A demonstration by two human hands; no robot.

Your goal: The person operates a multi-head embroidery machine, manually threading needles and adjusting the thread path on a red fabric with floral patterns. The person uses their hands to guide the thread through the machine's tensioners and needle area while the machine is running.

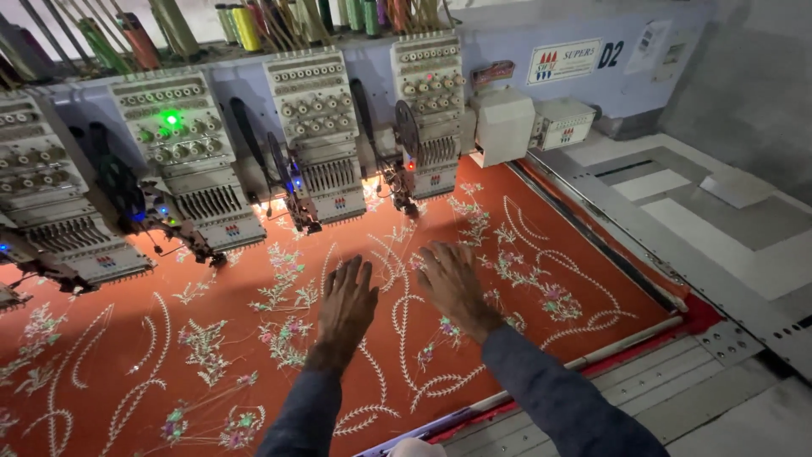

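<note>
While we press our left hand (348, 306) and right hand (452, 286) flat, fingers spread, on the orange fabric (211, 338), its floral embroidery (283, 334) looks largely stitched, perhaps unfinished.

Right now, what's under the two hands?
Both the left hand and right hand lie flat on orange embroidered fabric. Its white vine stitching continues beneath them; the palms hide that part.

An embroidery workshop: a row of machine heads (313, 135) with thread cones (245, 25) stands at the far side, over orange cloth (169, 338) stitched with floral patterns.
</note>
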